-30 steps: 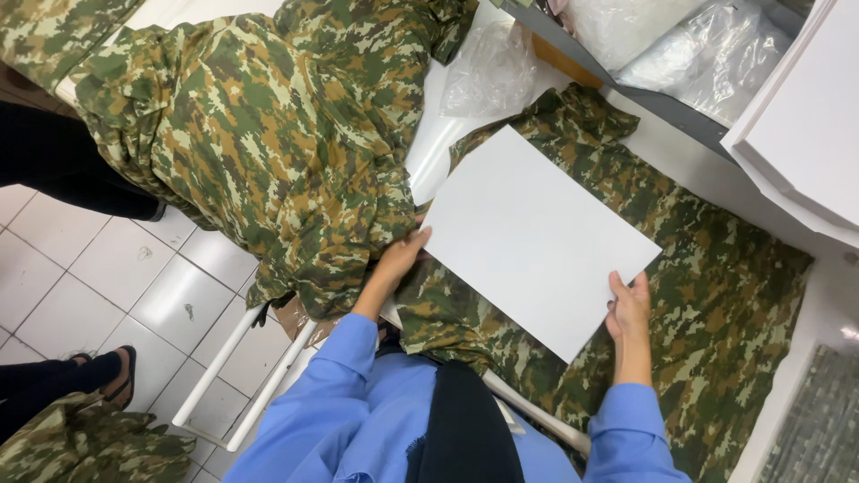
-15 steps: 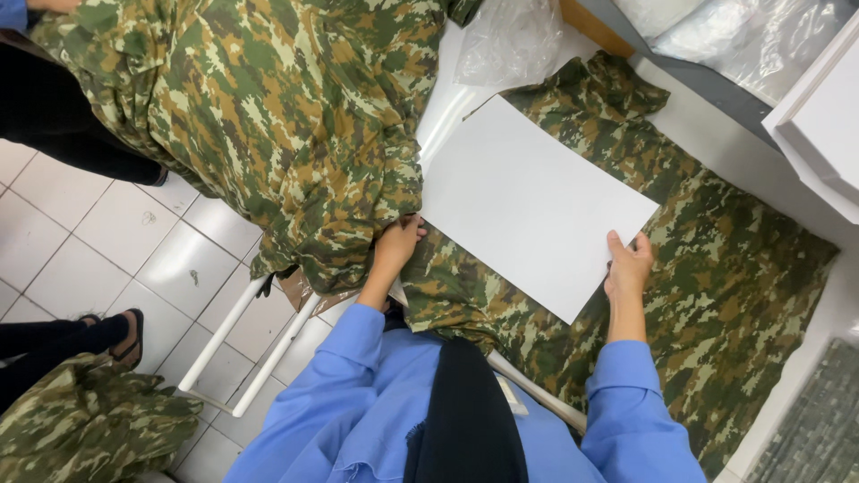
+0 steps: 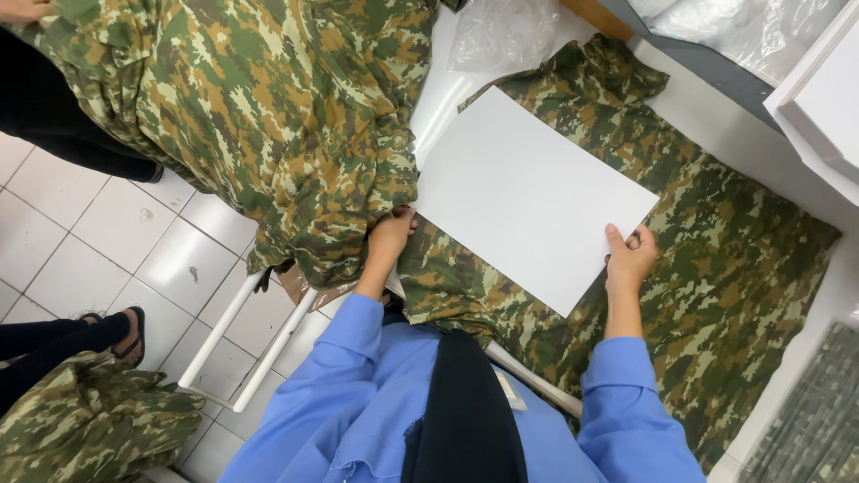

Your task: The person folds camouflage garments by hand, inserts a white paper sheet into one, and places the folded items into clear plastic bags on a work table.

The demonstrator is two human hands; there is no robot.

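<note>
- Head view, looking straight down at a person in a blue long-sleeved shirt working at a white worktop (image 3: 716, 116).
- A flat white rectangular board (image 3: 532, 192) lies on a camouflage garment (image 3: 734, 268) spread flat across the worktop. The board's long axis runs on a diagonal, from the far left towards the near right.
- The right hand (image 3: 629, 259) pinches the board at its near right corner; the grip is closed on the edge, thumb on top, fingers partly hidden beneath.
- The left hand (image 3: 390, 238) sits at the board's near left corner, where the camouflage cloth bunches. Its fingers are curled down into the fabric; whether they grasp the cloth, the board edge, or both cannot be told.
- Both hands are at the near end of the board, one at each corner, so the board stretches away from the person. The right hand has the clearer hold on it.
- A second, heaped camouflage garment (image 3: 259, 107) hangs over the left edge of the worktop, touching the left hand.
- Crumpled clear plastic bags (image 3: 501, 36) lie at the far side.
- Below, a white tiled floor (image 3: 89, 241) shows another person's sandalled foot (image 3: 130, 331) and a further pile of camouflage cloth (image 3: 80, 420).
</note>
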